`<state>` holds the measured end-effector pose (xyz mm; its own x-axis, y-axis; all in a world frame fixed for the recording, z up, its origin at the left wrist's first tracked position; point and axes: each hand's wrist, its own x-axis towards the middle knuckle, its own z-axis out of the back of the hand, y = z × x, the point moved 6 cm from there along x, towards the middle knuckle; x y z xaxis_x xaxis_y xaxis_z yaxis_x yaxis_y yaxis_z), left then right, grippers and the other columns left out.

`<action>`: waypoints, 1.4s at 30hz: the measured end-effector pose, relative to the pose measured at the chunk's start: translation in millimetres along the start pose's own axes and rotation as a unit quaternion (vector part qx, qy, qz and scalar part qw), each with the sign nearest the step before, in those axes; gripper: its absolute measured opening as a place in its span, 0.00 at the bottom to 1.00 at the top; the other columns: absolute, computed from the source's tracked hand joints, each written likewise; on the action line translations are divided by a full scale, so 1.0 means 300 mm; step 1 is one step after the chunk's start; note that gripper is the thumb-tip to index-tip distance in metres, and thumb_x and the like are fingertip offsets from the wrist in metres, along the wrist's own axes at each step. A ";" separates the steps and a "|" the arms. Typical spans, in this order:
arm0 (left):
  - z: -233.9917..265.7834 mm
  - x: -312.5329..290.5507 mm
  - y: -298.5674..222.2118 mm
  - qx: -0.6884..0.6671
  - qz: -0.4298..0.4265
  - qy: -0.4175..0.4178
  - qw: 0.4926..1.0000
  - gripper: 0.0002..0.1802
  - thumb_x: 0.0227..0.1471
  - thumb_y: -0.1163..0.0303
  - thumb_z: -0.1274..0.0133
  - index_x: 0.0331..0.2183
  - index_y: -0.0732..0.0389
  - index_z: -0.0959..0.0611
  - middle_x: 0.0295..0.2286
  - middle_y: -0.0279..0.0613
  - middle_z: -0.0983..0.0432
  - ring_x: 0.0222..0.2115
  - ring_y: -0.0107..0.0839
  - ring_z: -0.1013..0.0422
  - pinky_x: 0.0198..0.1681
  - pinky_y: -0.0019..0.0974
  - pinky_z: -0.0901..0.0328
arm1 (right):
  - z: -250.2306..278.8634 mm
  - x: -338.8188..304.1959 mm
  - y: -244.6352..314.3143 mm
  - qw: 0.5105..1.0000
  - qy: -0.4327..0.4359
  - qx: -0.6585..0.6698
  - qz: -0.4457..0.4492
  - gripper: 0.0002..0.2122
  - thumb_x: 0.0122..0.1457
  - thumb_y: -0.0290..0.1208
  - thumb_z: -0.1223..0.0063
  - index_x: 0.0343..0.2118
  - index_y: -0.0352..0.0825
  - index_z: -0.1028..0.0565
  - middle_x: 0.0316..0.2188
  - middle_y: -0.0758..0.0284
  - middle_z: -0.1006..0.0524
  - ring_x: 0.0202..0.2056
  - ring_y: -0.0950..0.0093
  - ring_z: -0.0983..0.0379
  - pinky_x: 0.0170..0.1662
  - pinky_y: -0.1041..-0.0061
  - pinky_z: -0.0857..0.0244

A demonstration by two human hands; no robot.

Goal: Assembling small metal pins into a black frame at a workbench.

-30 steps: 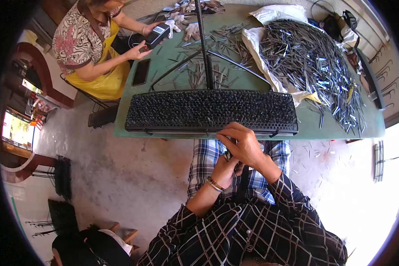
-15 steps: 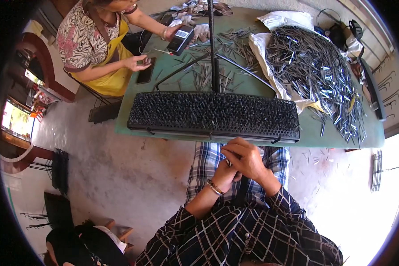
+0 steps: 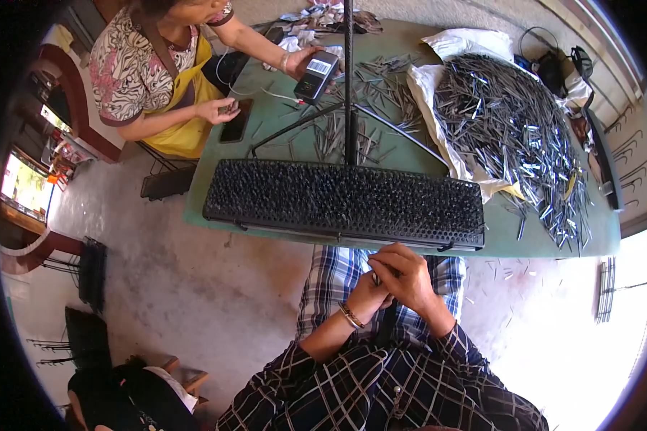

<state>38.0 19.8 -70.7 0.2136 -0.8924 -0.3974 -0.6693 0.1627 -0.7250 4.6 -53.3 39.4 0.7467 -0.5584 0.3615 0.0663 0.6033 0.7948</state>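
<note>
My left hand (image 3: pixel 366 298) and my right hand (image 3: pixel 407 281) meet over my lap, just below the table edge. The left fingers are curled, with a small dark piece showing at their top, too small to name. Pressed together, the right thumb and fingers pinch at that same spot, so what they grip is hidden. In front of both hands lies a long black perforated rack (image 3: pixel 343 205), its holes densely filled with upright dark pieces. A black metal post (image 3: pixel 350 86) with two slanting braces rises behind it.
A heap of thin dark metal strips (image 3: pixel 507 118) lies on a white sack (image 3: pixel 428 100) at right, with loose strips (image 3: pixel 338 136) across the green table (image 3: pixel 273 144). A co-worker (image 3: pixel 151 86) at left holds a dark box-shaped device (image 3: pixel 316 75). Another person (image 3: pixel 133 395) sits lower left.
The view has tilted slightly, so the rack and table sit lower. The co-worker's device has moved right and down. My hands stay together, with the right fingers slightly shifted.
</note>
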 end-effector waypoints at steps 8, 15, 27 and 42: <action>-0.010 0.011 -0.044 -0.005 -0.031 0.028 0.999 0.14 0.53 0.62 0.47 0.23 0.60 0.27 0.15 0.28 0.36 0.12 0.16 0.43 0.14 0.21 0.50 | 0.038 0.009 -0.005 0.999 -0.042 0.031 -0.006 0.07 0.47 0.20 0.42 0.31 0.30 0.22 0.30 0.61 0.25 0.28 0.68 0.26 0.31 0.75 0.31; -0.046 -0.006 -0.116 0.034 -0.035 0.013 0.999 0.10 0.56 0.65 0.51 0.25 0.59 0.27 0.16 0.27 0.36 0.14 0.15 0.44 0.15 0.21 0.51 | 0.095 -0.020 -0.040 0.990 -0.070 0.026 -0.123 0.07 0.50 0.25 0.41 0.31 0.28 0.23 0.31 0.62 0.25 0.22 0.76 0.28 0.23 0.80 0.35; -0.086 -0.048 -0.084 0.074 -0.010 0.083 0.994 0.09 0.56 0.68 0.52 0.25 0.60 0.28 0.17 0.28 0.36 0.15 0.15 0.43 0.15 0.21 0.49 | 0.106 -0.124 -0.088 0.957 -0.002 0.138 -0.255 0.10 0.52 0.28 0.42 0.31 0.25 0.23 0.27 0.65 0.24 0.26 0.80 0.28 0.28 0.82 0.36; -0.030 -0.010 -0.080 0.080 0.008 0.051 0.996 0.15 0.55 0.62 0.51 0.26 0.64 0.22 0.18 0.32 0.30 0.15 0.17 0.36 0.15 0.21 0.43 | 0.035 -0.146 -0.232 0.855 0.013 0.358 -0.374 0.09 0.56 0.30 0.46 0.33 0.28 0.24 0.20 0.71 0.25 0.20 0.87 0.32 0.19 0.87 0.41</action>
<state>46.9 14.8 -47.2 0.1261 -0.9259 -0.3562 -0.5487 0.2340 -0.8026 -39.6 -76.8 -26.6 0.6872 -0.6173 -0.3831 0.1166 -0.4267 0.8968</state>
